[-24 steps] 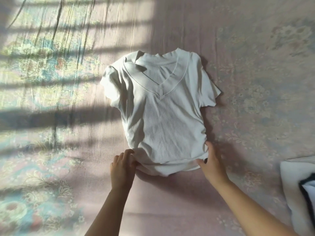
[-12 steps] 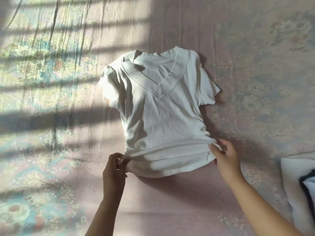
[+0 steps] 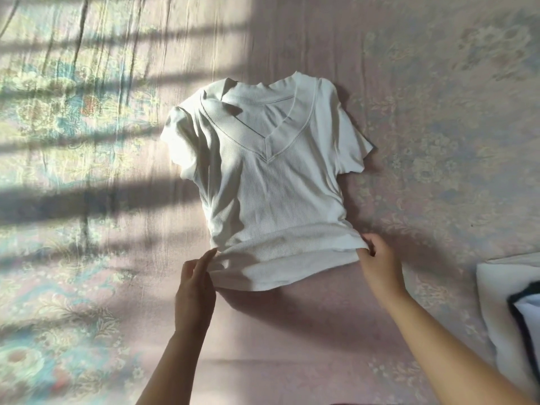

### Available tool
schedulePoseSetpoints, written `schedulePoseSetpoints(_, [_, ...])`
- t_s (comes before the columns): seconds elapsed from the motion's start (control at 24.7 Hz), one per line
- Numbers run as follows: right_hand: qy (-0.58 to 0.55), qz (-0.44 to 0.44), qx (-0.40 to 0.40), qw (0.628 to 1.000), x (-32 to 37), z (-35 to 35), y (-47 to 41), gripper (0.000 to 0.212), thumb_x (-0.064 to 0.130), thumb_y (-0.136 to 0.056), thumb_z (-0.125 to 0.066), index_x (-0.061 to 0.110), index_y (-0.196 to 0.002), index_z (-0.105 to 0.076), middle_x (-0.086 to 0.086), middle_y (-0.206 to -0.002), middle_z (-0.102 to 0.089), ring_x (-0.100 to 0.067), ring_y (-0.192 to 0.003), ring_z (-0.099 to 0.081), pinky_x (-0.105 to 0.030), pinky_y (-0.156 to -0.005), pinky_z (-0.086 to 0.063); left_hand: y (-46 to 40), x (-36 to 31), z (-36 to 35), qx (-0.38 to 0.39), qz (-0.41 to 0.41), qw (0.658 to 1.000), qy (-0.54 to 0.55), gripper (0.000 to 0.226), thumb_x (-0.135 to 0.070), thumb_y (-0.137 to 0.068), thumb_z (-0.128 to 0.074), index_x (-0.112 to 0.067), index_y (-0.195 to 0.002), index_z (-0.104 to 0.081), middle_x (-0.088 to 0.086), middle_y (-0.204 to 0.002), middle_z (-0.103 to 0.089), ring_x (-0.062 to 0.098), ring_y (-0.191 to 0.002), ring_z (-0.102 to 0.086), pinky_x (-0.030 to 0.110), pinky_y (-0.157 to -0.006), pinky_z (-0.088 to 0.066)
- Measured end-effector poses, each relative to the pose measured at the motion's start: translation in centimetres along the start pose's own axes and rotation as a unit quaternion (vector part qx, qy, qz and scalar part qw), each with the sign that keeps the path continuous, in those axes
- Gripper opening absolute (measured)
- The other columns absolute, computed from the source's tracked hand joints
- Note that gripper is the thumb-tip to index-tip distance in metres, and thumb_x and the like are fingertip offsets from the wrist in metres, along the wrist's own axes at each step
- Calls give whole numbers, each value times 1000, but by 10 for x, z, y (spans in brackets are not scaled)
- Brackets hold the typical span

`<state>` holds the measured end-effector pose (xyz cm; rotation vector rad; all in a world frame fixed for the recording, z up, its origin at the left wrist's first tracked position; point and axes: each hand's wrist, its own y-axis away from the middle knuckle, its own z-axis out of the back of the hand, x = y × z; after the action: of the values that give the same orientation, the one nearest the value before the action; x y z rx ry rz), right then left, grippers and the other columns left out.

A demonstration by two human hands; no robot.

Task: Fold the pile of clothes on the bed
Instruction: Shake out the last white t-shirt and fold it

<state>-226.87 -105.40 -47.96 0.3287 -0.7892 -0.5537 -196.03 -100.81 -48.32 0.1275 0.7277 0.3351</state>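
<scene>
ribbed white v-neck shirt (image 3: pixel 271 194), hem pinched

The folded clothes (image 3: pixel 508 311) at the right are cut off by the frame edge. The right hand (image 3: pixel 380 266) hides its fingertips under the shirt (image 3: pixel 271 197) hem. Both forearms leave the bottom edge.

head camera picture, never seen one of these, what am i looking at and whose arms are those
No machine here: the camera sits on a person's head, looking forward and down, so the two arms entering from the bottom are the wearer's own. A white v-neck t-shirt lies front up on a pink flowered bedsheet. The left hand and the right hand each pinch a bottom corner of the shirt, pulling the hem out to the sides. At the right edge lies another white garment with dark trim, only partly in view.
</scene>
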Motion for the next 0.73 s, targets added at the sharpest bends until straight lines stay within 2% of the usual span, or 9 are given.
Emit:
schedulePoseSetpoints(0.08, [175, 124, -30, 976, 4, 1, -6, 33, 8, -86, -63, 14, -118, -58, -3, -94, -65, -31, -81, -63, -33, -59, -47, -7, -2, 0, 29, -30, 998, -49, 36, 5, -85, -61, -14, -115, -66, 12, -102, -54, 32, -73, -60, 41, -60, -52])
schedulePoseSetpoints(0.12, [255, 237, -56, 936, 5, 1, -11, 42, 0, -78, -69, 6, -118, -60, -10, -90, -66, -32, -72, -64, -34, -54, -49, -11, -2, 1, 30, -52, 996, -61, 29, 3, -84, -64, -11, -109, -68, 13, -100, -55, 31, -68, -59, 40, -56, -52])
schedulePoseSetpoints(0.2, [291, 390, -118, 866, 7, 7, -20, 39, -9, -68, -66, 3, -105, -65, -12, -63, -61, -26, -43, -56, -27, -35, -44, -17, 2, 4, -1, -74, 996, -47, 19, 7, -84, -61, -4, -98, -67, 12, -90, -56, 25, -63, -55, 31, -52, -48])
schedulePoseSetpoints(0.24, [281, 405, -127, 861, 7, 11, -20, 33, -5, -72, -58, 5, -102, -64, -12, -58, -60, -25, -38, -53, -24, -31, -42, -17, 6, 7, -18, -71, 997, -33, 21, 11, -83, -56, -2, -97, -64, 9, -87, -57, 22, -62, -54, 24, -53, -45])
schedulePoseSetpoints(0.36, [257, 390, -109, 877, -18, 26, -15, 31, 3, -76, -47, 7, -106, -56, -15, -58, -60, -28, -37, -54, -26, -29, -41, 1, 25, 13, 2, -26, 1000, 8, 39, 21, -78, -50, -4, -107, -59, 5, -96, -59, 16, -67, -58, 15, -56, -45])
schedulePoseSetpoints(0.49, [249, 360, 4, 899, -49, 36, 0, 60, -23, -57, -66, 16, -100, -52, -10, -67, -60, -26, -47, -58, -29, -37, -45, 14, 37, 12, 17, 5, 999, 28, 45, 30, -70, -46, -6, -93, -59, 5, -85, -58, 13, -67, -56, 9, -59, -44])
schedulePoseSetpoints(0.57, [216, 276, 85, 933, -60, 40, 3, 61, -26, -64, -60, 29, -89, -49, 10, -65, -52, -12, -48, -49, -23, -49, -44, 17, 40, 12, 28, 52, 996, 66, 41, 29, -71, -45, -9, -80, -58, 3, -76, -59, 9, -64, -55, 12, -58, -44])
schedulePoseSetpoints(0.65, [154, 141, 114, 971, -68, 45, 8, 56, -17, -78, -48, 39, -81, -49, 12, -58, -43, -7, -46, -35, -18, -53, -34, 23, 43, 16, 60, 134, 984, 104, 39, 26, -73, -46, -11, -72, -56, 9, -64, -59, 10, -59, -55, 18, -58, -44])
schedulePoseSetpoints(0.73, [148, 76, 184, 969, -83, 51, 19, 58, -13, -82, -47, 44, -80, -52, 4, -63, -53, -9, -50, -42, -20, -55, -31, 43, 49, 17, 120, 198, 966, 115, 39, 29, -72, -46, -9, -68, -57, 13, -59, -58, 15, -54, -56, 21, -55, -45])
